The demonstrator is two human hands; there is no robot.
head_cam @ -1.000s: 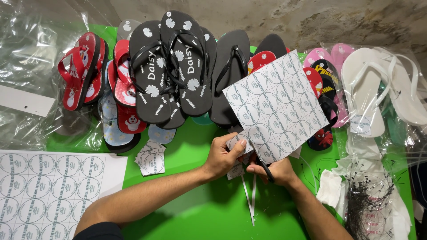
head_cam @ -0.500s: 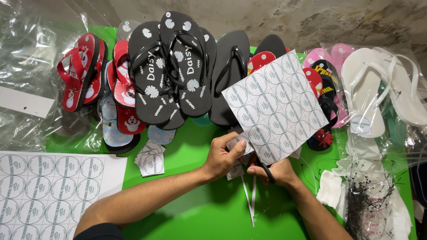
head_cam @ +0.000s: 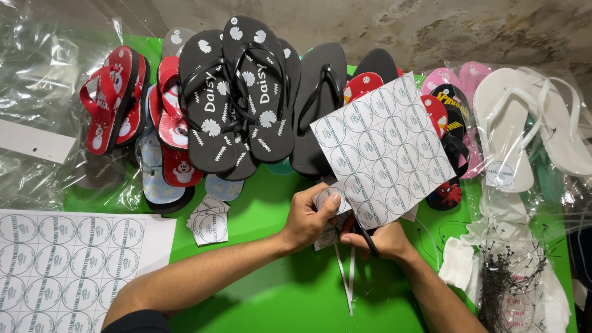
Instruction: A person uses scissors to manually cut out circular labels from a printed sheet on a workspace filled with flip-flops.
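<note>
My left hand point(head_cam: 310, 217) pinches the lower left corner of a white paper sheet point(head_cam: 385, 148) printed with rows of round labels, held up tilted over the green table point(head_cam: 271, 290). My right hand point(head_cam: 381, 239) grips black scissors point(head_cam: 367, 236) just under the sheet's bottom edge; the blades are mostly hidden by the paper. Thin cut strips of paper point(head_cam: 346, 279) hang down from between the hands. A small pile of cut square labels point(head_cam: 208, 221) lies on the table to the left of my left hand.
Black flip-flops with white flowers point(head_cam: 243, 98), red ones point(head_cam: 117, 98), plain black ones point(head_cam: 320, 105) and white ones in plastic point(head_cam: 524, 123) line the back. Another label sheet point(head_cam: 68, 259) lies at bottom left. A bag of black ties point(head_cam: 512, 283) sits at bottom right.
The hands and the sheet have stayed almost in place; the right hand has shifted slightly under the sheet's lower edge.
</note>
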